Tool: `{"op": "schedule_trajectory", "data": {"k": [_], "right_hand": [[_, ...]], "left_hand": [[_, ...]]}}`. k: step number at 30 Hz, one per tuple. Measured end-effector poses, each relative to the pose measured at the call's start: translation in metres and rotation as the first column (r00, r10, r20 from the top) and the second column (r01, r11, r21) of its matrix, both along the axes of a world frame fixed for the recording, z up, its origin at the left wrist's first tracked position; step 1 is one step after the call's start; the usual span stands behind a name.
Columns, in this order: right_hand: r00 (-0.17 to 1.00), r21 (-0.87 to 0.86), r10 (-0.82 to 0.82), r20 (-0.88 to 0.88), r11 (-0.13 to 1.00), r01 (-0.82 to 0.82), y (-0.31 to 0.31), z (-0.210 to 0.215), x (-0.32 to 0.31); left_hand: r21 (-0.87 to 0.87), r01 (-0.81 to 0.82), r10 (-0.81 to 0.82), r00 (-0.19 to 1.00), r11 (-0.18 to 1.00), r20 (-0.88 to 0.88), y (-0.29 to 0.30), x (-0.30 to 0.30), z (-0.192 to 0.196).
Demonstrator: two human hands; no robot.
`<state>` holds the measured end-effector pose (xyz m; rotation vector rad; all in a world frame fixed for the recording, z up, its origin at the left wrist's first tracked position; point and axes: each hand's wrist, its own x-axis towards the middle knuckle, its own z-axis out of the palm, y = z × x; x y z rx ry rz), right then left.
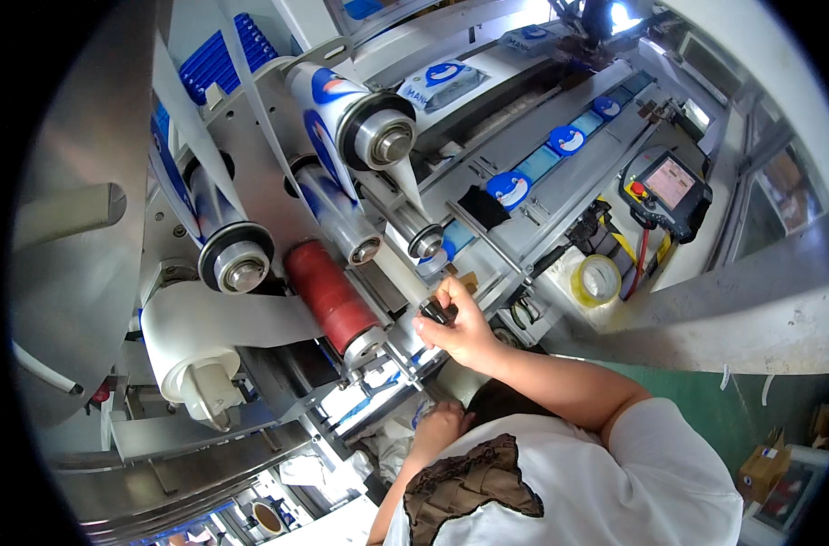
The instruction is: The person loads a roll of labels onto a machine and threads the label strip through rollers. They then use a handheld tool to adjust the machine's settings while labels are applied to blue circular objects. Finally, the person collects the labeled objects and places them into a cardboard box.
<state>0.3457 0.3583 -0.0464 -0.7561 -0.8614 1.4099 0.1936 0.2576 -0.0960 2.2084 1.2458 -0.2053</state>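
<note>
My right hand (460, 325) is closed around a black knob (437, 312) at the end of a roller shaft, thumb and fingers pinching it. Left of it, a red roller (330, 296) with a metal end cap lies under the film path. My left hand (440, 428) is lower, close to my body, with its fingers curled. What it holds, if anything, is hidden. Crumpled white film (391, 446) lies beside that hand. Printed blue-and-white film (319, 136) runs over metal rollers, including a metal guide roller (425, 238) just above my right hand.
A white web roll (191, 341) sits at the left. Round blue labels (509, 189) line a conveyor running to the far right. A control panel (666, 185) with a red button stands at right, near a yellow tape roll (596, 278). A cardboard box (764, 469) rests lower right.
</note>
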Motion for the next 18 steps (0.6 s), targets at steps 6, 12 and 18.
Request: {"op": "schedule_trajectory", "data": {"k": [6,12,18], "right_hand": [[0.999,0.016,-0.017,0.043,1.000,0.016,0.001,-0.005,-0.001],[0.999,0.006,-0.022,0.046,1.000,0.022,0.001,-0.004,0.000],[0.998,0.003,-0.013,0.056,1.000,0.013,0.001,-0.003,0.000]], "left_hand": [[-0.054,-0.022,0.023,1.000,0.998,0.006,0.005,0.003,0.009],[-0.023,-0.035,0.036,0.999,0.999,0.034,0.003,0.003,0.006],[-0.005,-0.036,0.036,0.998,0.999,0.045,0.003,0.001,0.003]]}}
